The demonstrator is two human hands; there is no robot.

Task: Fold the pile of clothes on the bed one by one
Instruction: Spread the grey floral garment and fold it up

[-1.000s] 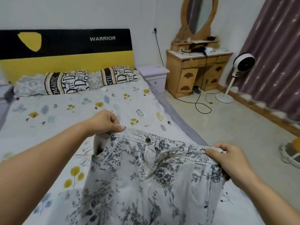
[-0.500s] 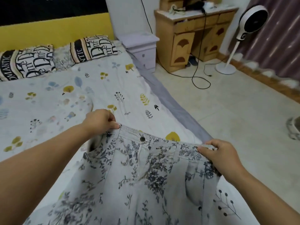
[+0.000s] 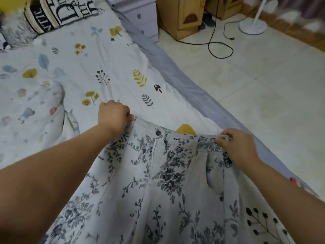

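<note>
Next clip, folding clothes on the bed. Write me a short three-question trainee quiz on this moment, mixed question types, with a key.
1. True or false: both hands grip the waistband of the floral trousers.
2. Where does the black cable lie? A) on the bed B) on the tiled floor C) across the trousers
3. Fill in: the trousers' button lies between the left hand and the ____ hand.

Key: 1 true; 2 B; 3 right.
</note>
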